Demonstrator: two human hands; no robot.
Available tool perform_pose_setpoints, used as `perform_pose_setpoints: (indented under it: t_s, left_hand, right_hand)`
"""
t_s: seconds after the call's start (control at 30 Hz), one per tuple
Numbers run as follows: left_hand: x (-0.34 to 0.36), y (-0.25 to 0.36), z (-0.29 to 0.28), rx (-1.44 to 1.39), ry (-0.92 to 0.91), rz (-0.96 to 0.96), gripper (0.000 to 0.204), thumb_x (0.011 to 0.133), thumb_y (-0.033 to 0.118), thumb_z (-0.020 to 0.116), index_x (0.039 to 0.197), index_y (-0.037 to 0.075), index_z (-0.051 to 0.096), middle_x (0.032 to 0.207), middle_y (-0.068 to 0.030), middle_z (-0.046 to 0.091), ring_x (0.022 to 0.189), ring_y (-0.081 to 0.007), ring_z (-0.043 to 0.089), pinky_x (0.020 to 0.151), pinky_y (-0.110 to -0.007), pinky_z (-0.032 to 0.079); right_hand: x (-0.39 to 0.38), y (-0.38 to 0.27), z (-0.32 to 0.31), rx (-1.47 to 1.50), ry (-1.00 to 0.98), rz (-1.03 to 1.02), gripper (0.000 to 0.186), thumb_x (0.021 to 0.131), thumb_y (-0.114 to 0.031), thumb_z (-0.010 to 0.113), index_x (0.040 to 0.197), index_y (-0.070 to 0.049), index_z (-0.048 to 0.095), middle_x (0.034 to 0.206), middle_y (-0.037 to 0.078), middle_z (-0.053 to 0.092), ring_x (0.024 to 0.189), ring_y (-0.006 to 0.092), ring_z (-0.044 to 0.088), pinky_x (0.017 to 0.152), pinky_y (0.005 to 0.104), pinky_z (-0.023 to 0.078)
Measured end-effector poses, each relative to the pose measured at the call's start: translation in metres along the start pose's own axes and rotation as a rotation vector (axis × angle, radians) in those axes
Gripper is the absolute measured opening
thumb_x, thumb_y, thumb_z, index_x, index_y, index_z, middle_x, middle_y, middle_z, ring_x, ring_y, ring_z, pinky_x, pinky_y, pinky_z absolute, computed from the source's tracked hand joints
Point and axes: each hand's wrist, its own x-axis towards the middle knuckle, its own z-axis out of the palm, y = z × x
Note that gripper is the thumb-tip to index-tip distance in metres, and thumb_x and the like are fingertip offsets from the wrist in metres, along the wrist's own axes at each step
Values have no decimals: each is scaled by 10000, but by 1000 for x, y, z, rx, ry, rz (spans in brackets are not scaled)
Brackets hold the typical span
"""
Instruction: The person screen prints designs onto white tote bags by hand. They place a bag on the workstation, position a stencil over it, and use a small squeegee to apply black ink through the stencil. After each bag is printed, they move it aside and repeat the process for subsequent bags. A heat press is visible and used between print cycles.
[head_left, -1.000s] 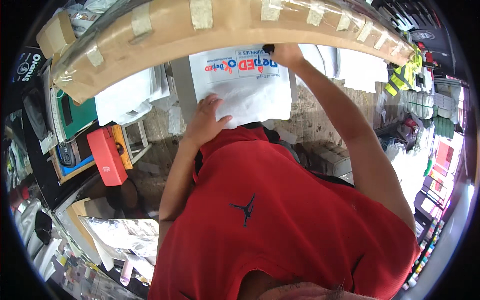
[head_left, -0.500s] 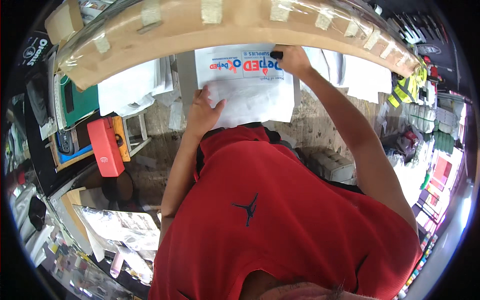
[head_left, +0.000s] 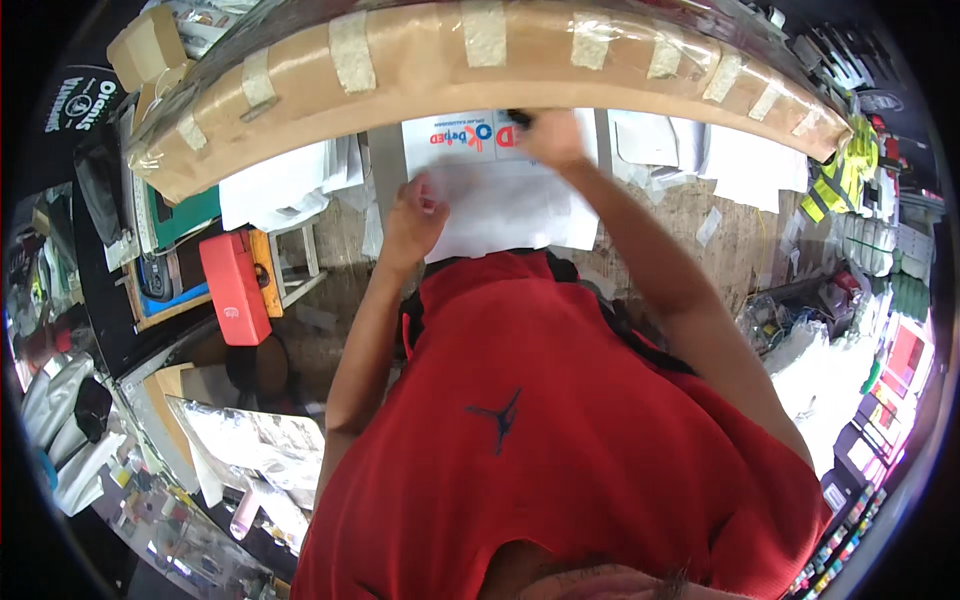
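A white sheet [head_left: 500, 210] with blue and red print at its far end lies on a flat grey board [head_left: 390, 150] in front of me. My left hand [head_left: 412, 225] is at the sheet's left edge, fingers curled in. A small pinkish patch shows between thumb and fingers; I cannot make out what it is. Over the printed part, my right hand [head_left: 558, 140] is smeared by motion, its fingers closed round a small black object [head_left: 519, 117]. That object's kind and lower end are hidden.
A long taped cardboard box [head_left: 420, 70] spans the space beyond the sheet. White sheets lie left [head_left: 275, 190] and right [head_left: 755, 165] of the board. At the left, a red case [head_left: 236, 290] rests by a wooden frame. A yellow reflective vest [head_left: 840, 180] is far right.
My right hand has moved left across the print with the black object. My left hand's fingers have drawn in. The whole view has shifted slightly.
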Motion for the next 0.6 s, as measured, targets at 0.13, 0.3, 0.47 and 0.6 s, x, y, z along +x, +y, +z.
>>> perform_pose_setpoints:
  t_s: [0.13,0.3,0.47,0.6]
  left_hand:
    - [-6,-1,2,-51,38,11,589,824,157,704,1346,-31,507,1161,-209,590,911,-270,684,796,-370,569]
    - [-11,8,10,-144,25,-18,583,822,113,716,1342,-33,499,1181,-196,574,905,-263,683,781,-373,570]
    - [-9,-9,15,-189,46,-22,582,824,125,720,1338,-41,502,1183,-191,580,921,-260,675,785,-361,561]
    - [0,-3,6,-267,15,-198,543,815,149,704,1298,-47,550,1153,-186,632,949,-257,665,829,-348,542]
  right_hand:
    - [5,24,-49,-40,80,15,398,673,-80,710,1064,-156,735,1056,136,714,933,334,671,824,425,556]
    - [11,-54,46,-5,-10,14,356,664,-109,697,1012,-171,737,1042,138,689,1012,362,647,866,461,552]
    - [33,-102,59,126,-120,-149,299,683,-90,701,976,-142,730,1163,151,590,1115,391,570,913,474,525]
    - [-10,-44,19,0,72,-188,346,675,-76,719,1015,-137,736,1161,191,574,1097,399,545,960,475,485]
